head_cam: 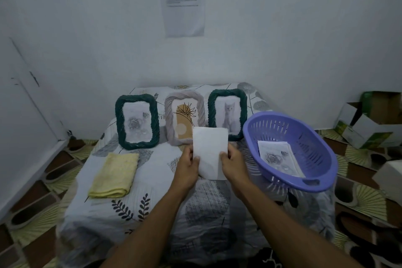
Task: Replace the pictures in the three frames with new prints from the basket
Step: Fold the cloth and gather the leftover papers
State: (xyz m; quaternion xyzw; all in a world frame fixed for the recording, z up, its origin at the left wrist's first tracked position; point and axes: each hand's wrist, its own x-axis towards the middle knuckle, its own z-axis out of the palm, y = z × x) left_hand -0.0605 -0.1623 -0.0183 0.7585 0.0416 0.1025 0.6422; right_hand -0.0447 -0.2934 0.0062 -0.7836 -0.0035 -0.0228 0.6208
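Now blank-backed print (210, 152), both hands (188, 167)

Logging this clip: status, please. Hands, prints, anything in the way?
Left hand and right hand both grip a white sheet, blank side showing. Three frames upright, still filled. Rose print in basket. Nothing obstructing.

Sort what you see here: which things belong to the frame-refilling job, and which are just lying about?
Job: three frames (left green, middle grey, right green), basket with a print, sheet held by both hands.
Lying about: yellow cloth, wall notice, cardboard boxes.
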